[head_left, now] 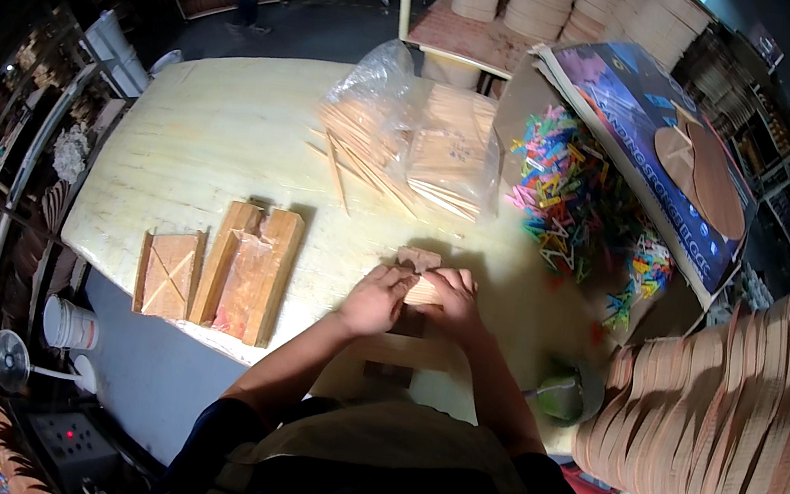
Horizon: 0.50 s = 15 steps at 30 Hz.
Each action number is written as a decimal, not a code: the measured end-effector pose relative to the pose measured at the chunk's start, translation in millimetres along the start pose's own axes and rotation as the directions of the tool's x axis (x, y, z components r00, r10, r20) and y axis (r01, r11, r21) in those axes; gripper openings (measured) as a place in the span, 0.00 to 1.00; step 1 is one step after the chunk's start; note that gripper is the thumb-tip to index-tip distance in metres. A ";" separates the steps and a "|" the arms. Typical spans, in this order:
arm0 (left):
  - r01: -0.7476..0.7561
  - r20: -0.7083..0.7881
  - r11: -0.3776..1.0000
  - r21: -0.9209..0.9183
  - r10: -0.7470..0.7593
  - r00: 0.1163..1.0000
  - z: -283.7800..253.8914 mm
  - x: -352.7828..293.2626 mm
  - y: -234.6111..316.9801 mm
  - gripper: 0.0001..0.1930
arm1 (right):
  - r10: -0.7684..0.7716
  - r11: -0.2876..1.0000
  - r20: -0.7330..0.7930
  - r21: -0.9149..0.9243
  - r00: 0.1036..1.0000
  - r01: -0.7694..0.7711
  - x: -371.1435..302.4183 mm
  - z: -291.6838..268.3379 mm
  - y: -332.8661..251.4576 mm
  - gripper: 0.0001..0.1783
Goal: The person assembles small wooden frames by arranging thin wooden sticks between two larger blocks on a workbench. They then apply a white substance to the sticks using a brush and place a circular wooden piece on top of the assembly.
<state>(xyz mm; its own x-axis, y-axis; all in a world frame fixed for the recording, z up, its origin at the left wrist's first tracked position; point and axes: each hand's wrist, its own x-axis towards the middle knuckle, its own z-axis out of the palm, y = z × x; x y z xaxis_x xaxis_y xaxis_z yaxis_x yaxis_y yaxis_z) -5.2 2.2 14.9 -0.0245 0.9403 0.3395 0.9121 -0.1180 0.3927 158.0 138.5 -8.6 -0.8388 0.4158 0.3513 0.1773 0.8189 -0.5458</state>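
The left hand and the right hand met at a pale wooden piece above the surface, each grip bent in on it from its own side and grasping it; the fingers hid part of it. A brown wooden block sat just beyond the pale wooden piece, and a wooden bar ran crosswise on its near side. Left of it lay a wooden trough and, farther left, a small wooden panel with crossed strips. Well beyond it were clear plastic bags of thin sticks. Beyond it to the right lay coloured clips near a blue box; well right of it stood curved wooden sheets.
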 end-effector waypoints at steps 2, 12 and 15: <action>0.041 -0.013 0.997 -0.059 -0.042 0.999 -1.8 -0.6 -3.5 0.28 | 0.038 0.999 0.014 -0.005 0.999 -0.038 1.0 1.7 -1.0 0.39; 0.304 0.119 0.171 -0.937 -0.663 0.739 17.9 -17.8 -71.4 0.49 | 0.501 0.702 -0.153 0.648 0.852 -0.296 -16.7 33.1 58.7 0.36; 0.316 0.229 0.032 -0.948 -0.619 0.751 36.3 -11.3 -72.3 0.47 | 0.468 0.633 -0.116 0.736 0.876 -0.241 -10.3 51.2 75.0 0.35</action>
<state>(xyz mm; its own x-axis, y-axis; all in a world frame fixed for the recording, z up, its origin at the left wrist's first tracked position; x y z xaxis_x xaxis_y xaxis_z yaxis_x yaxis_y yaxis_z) -56.1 11.7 -48.4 -0.4890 0.8526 -0.1840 -0.3670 -0.0098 0.9302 153.6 175.4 -92.1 -0.5919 0.7937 0.1405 -0.0646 0.1270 -0.9898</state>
